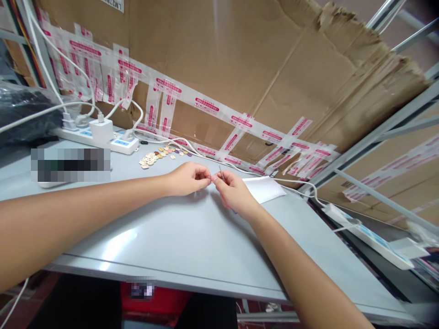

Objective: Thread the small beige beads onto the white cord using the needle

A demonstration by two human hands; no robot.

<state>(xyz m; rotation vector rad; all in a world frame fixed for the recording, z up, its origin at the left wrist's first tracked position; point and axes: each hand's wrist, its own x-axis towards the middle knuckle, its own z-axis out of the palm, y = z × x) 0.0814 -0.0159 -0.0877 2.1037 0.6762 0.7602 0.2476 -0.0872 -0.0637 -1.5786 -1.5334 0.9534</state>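
Two hands meet fingertip to fingertip, the right hand (233,192) fingers pinching a thin grey needle (221,173), left hand (188,179) fingers pressed together.

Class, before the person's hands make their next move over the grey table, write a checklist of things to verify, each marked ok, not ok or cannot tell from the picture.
1. Thin metal needle is held in the right hand: ok, it sticks up from the fingers.
2. Left hand meets the right at the fingertips: ok.
3. Something is pinched in the left fingertips: cannot tell, too small.
4. Pile of small coloured buttons lies apart from both hands: ok.
5. White paper sheet lies flat beside the right hand: ok.
6. Bare part of the grey table in front of the hands: ok.
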